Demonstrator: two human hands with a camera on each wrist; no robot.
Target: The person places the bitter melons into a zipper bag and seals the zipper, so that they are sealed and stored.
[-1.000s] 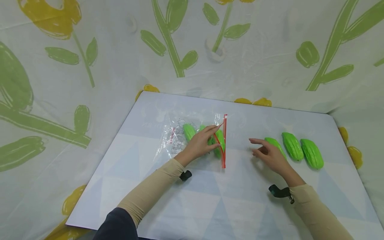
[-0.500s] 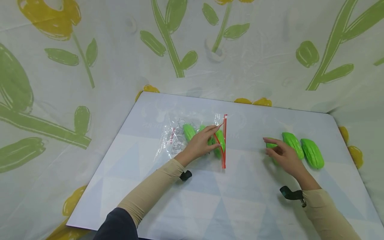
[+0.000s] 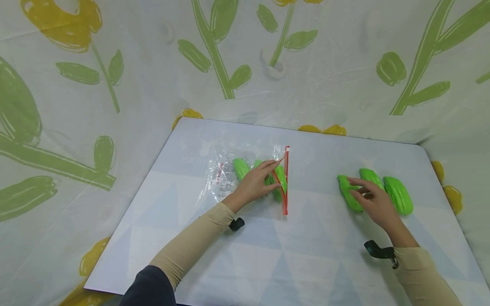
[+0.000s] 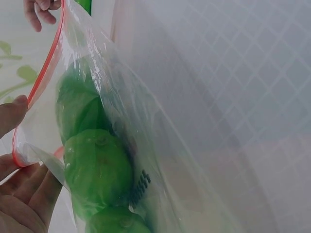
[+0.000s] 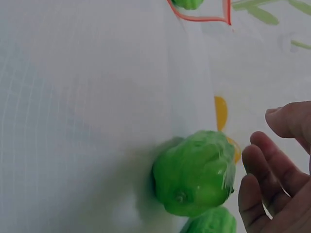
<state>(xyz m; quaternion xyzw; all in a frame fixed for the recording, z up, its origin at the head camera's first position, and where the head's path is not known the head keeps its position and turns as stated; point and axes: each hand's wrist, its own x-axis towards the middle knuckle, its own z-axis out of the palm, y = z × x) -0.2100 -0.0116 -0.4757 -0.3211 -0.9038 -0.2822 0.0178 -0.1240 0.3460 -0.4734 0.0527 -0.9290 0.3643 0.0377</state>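
A clear zip bag (image 3: 218,178) with a red-edged mouth lies at the table's centre, several green ribbed gourds (image 4: 97,165) inside it. My left hand (image 3: 254,182) grips the red edge, thumb on one side and fingers on the other, and the mouth is spread apart. Three more gourds lie to the right: the left one (image 3: 349,194), a middle one (image 3: 370,176) partly hidden by my hand, and the right one (image 3: 399,195). Over the left and middle gourds hovers my right hand (image 3: 377,206), fingers loosely bent, holding nothing; the right wrist view shows a gap between the fingers and the nearest gourd (image 5: 194,174).
The pale table (image 3: 245,263) has a blue triangle pattern. A curtain (image 3: 325,85) printed with leaves and yellow flowers surrounds its back and sides. Small black cameras sit at the left wrist (image 3: 236,224) and right wrist (image 3: 379,250).
My right hand has moved rightward, from beside the left gourd to over the left and middle gourds, uncovering more of the left one. The left hand and bag stay put.
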